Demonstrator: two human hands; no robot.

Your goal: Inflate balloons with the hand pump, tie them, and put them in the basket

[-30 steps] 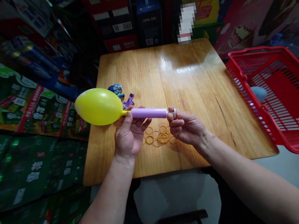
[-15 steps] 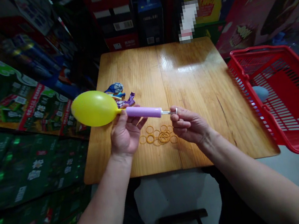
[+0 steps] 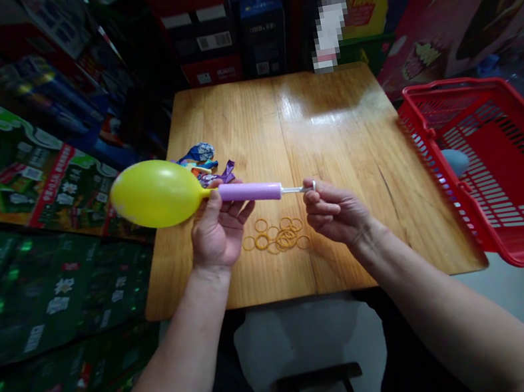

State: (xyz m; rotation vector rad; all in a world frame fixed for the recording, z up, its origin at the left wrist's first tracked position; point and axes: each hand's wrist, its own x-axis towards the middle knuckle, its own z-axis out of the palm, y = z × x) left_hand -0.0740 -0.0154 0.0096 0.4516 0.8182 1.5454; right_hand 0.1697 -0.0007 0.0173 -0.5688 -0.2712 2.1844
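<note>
A purple balloon pump (image 3: 252,191) is held level above the wooden table. My left hand (image 3: 217,234) is closed around its nozzle end, with the thumb pressing the neck of a partly inflated yellow balloon (image 3: 156,193) there. The balloon points left. My right hand (image 3: 336,211) is closed on the white ring handle at the end of the pump's rod, which is partly drawn out. Below the pump lies a loose cluster of orange-yellow rubber bands (image 3: 283,235). Behind the yellow balloon are several uninflated balloons (image 3: 202,153), blue and purple among them, partly hidden.
The wooden table (image 3: 334,143) carries these things. A red plastic basket (image 3: 490,210) stands at its right side with a light blue balloon (image 3: 455,162) inside. Green stacked cartons (image 3: 65,285) line the left, and boxes (image 3: 197,18) stand behind the table.
The yellow balloon has grown larger and reaches further left. My right hand has moved right, drawing more of the pump's rod out. My left hand keeps its hold.
</note>
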